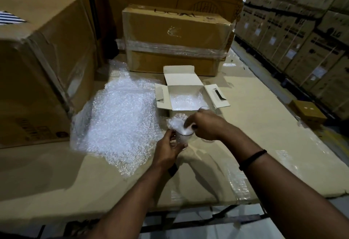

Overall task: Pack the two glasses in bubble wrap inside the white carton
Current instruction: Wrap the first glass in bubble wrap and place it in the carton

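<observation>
My left hand grips a clear glass just in front of the white carton. A wad of bubble wrap sticks out of the glass mouth, and the fingers of my right hand pinch it and press it into the glass. A second clear glass stands behind my right hand, its rim showing beside the carton's front right corner. The carton is open, flaps spread, with bubble wrap lining its bottom.
A large loose sheet of bubble wrap lies left of the carton on the cardboard-covered table. Big brown boxes stand at the left and behind the carton. Stacked boxes line the right aisle; a small brown box sits there.
</observation>
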